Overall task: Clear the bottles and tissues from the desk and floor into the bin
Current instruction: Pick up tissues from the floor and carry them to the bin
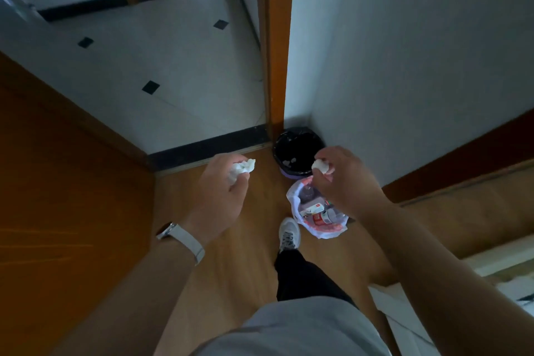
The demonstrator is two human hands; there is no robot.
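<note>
My left hand [224,191] grips a crumpled white tissue [241,170] above the wooden floor, left of the bin. My right hand [346,182] pinches a smaller balled tissue [320,166] just over the near rim of the bin. The bin [297,150] is round with a black liner and a purple base, and it stands in the corner by the door frame; a few white scraps lie inside it. Below my right hand a white plastic bag [318,211] on the floor holds clear bottles with red labels.
An orange wooden door [72,196] stands open at the left. The door frame [277,52] and a white wall [404,66] close the corner behind the bin. My shoe [289,233] is planted beside the bag. A pale furniture edge [491,263] sits at the right.
</note>
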